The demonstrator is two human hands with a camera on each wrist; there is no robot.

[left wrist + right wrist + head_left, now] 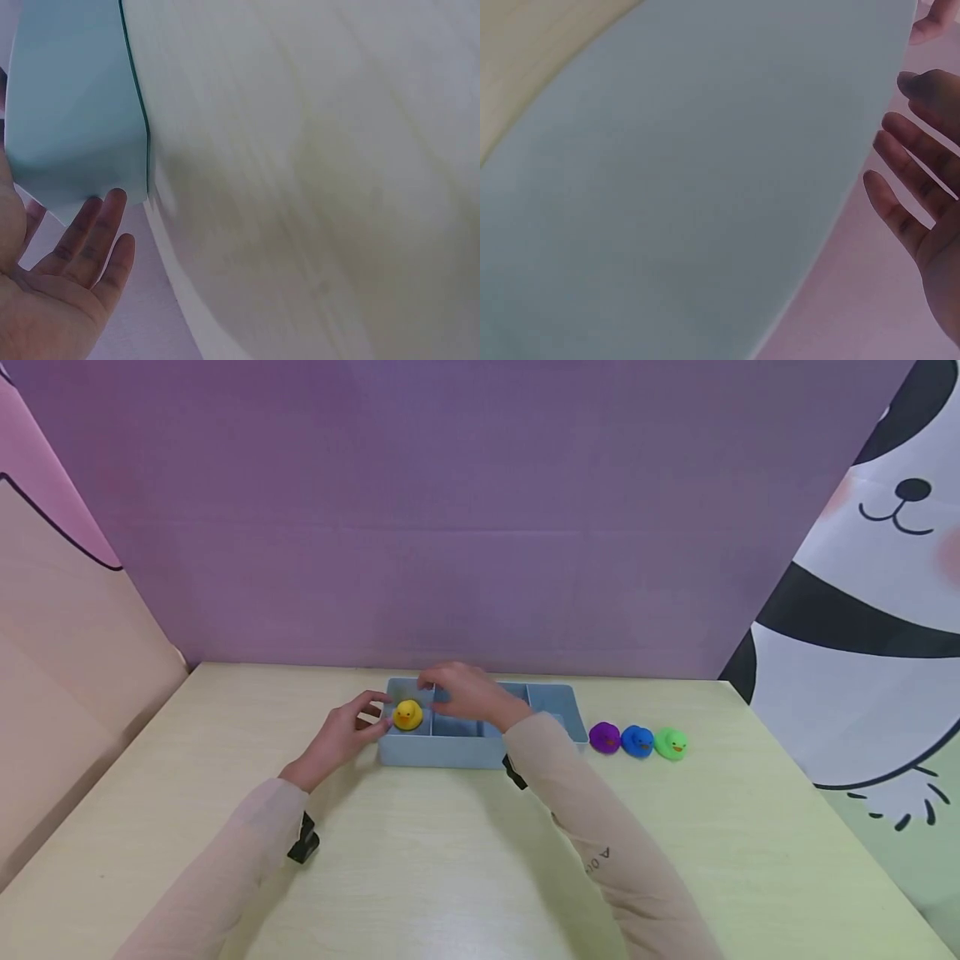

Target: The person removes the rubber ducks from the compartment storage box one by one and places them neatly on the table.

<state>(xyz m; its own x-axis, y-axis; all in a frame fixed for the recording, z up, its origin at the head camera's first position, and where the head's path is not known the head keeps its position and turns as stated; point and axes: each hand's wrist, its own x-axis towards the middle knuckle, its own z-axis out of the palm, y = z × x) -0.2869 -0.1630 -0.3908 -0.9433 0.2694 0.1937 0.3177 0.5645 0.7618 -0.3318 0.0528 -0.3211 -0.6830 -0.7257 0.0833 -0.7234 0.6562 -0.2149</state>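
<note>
A light-blue divided box (442, 752) sits toward the back of the table. In its left compartment is a yellow rubber duck (407, 715), upright and facing forward. My left hand (339, 739) is at the box's left end, thumb near the front corner; its fingers (97, 236) extend loosely beside the end wall in the left wrist view. Over the middle compartments hovers my right hand (474, 695), palm down and fingers relaxed, with nothing visible in its grasp. The right wrist view shows its fingers (900, 206) spread apart beyond the box's wall.
Right of the box, a purple duck (604, 737), a blue duck (638, 741) and a green duck (671, 743) stand in a row on the wooden table (420, 868). A purple backdrop (465, 527) rises behind the table; a panda print (862, 693) hangs at the right.
</note>
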